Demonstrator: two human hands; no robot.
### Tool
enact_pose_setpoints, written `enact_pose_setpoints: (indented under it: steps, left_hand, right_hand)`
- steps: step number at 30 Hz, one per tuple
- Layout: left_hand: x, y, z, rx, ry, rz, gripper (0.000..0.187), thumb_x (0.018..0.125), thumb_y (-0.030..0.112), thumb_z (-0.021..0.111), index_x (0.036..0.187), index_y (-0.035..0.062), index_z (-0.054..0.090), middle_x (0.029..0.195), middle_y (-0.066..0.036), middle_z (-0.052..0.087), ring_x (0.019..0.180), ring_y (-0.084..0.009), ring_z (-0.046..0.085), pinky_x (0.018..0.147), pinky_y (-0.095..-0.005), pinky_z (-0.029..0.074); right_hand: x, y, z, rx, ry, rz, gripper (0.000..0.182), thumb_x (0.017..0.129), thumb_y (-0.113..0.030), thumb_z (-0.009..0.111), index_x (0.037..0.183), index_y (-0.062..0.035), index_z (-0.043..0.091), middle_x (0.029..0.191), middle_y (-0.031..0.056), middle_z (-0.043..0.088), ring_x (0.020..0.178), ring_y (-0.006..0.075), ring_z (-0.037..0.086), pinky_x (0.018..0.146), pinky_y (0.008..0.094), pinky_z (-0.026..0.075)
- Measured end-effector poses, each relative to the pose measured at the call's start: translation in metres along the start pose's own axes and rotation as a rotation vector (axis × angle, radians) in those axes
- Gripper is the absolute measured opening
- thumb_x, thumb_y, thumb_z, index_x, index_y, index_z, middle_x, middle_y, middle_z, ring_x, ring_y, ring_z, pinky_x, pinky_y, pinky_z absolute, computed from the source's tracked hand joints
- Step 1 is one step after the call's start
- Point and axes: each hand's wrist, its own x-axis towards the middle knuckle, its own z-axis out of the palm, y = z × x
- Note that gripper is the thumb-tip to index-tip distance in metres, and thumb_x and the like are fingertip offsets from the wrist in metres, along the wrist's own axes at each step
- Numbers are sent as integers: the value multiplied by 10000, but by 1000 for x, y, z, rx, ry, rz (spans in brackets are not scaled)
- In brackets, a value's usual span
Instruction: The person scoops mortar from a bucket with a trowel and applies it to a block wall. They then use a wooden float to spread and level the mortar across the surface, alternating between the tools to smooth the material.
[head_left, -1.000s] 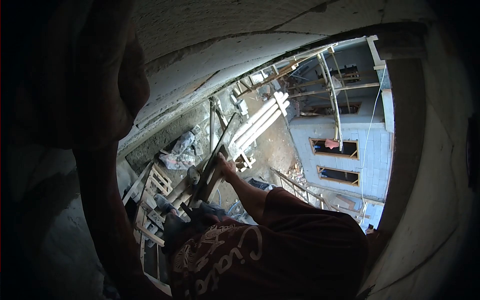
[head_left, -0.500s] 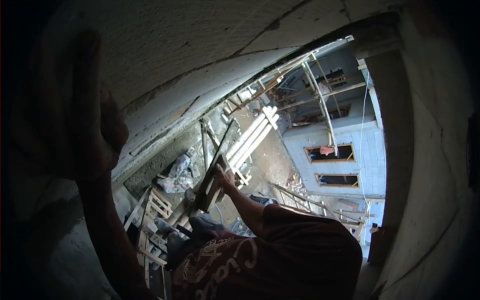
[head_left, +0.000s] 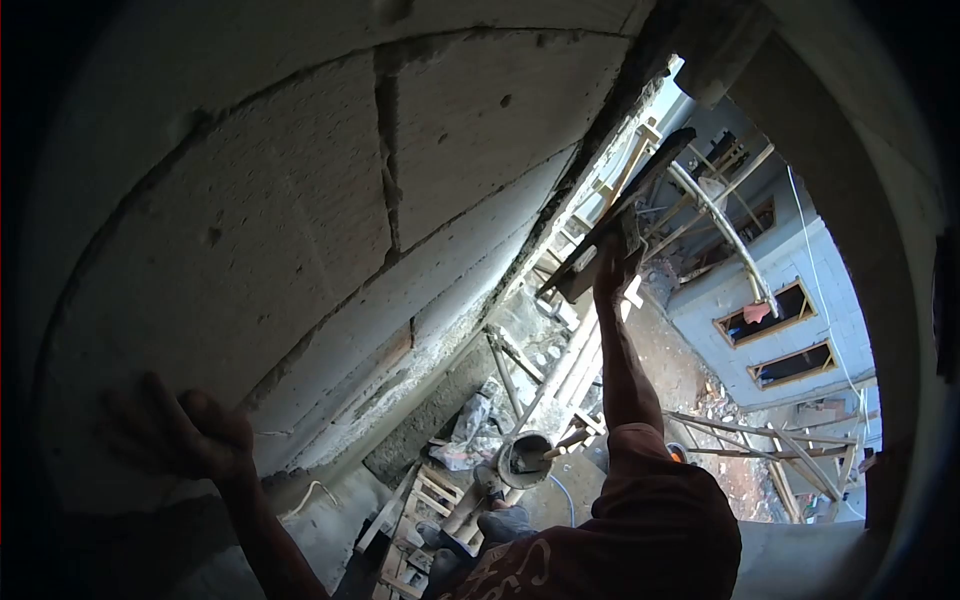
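Note:
My left hand (head_left: 190,430) lies against the pale block wall (head_left: 300,170) at the left, its fingers spread and nothing in them. With the arm stretched upward, my right hand (head_left: 612,268) is closed on the back of a long, dark plastering float (head_left: 640,195). The float slants beside the wall's far edge, close under the dark opening frame. Part of my grip is in shadow. Below, near my feet, is a round bucket (head_left: 508,462) with grey stuff in it.
Wooden slats like a pallet (head_left: 432,492) and a crumpled plastic sack (head_left: 470,432) lie lower down. Poles (head_left: 725,225) cross the opening. Beyond stands a grey block building (head_left: 740,375) with framed windows, and wooden trestles (head_left: 770,440) stand at the right.
My right hand has lifted the float up and to the right, toward the wall's far edge. My left hand has moved lower on the wall. The view has shifted, and the bucket shows more fully.

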Motion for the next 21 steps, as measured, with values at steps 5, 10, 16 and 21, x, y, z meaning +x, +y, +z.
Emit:
enact_pose_setpoints:
  steps: [5,10,16,21]
  left_hand:
    - [9,8,-3,68,-29,65,406,1032,221,341,1341,2,488,1452,-278,379,1360,-488,322,1083,-624,241]
    - [15,18,-4,105,27,108,434,1048,242,300,1385,5,437,1457,-265,372,1364,-460,336,1091,-603,251]
    - [10,18,0,163,-11,99,434,1050,232,281,1397,-1,399,1467,-264,341,1370,-468,312,1083,-600,272]
    - [-5,-4,6,246,-28,158,433,1048,226,276,1404,-3,366,1467,-267,323,1374,-467,299,1088,-589,281]
  right_hand:
    - [77,11,39,2,135,-131,359,880,-325,674,1074,-24,661,978,186,605,923,390,607,784,446,465]
    - [80,27,71,225,109,17,476,815,-340,752,1056,12,542,799,231,644,713,411,633,623,442,485]
    - [105,21,81,259,128,3,504,806,-354,768,1020,23,513,659,203,574,594,382,599,543,448,450]
    - [197,-34,44,265,3,136,557,806,-478,736,993,-9,500,803,250,649,756,402,660,631,456,501]
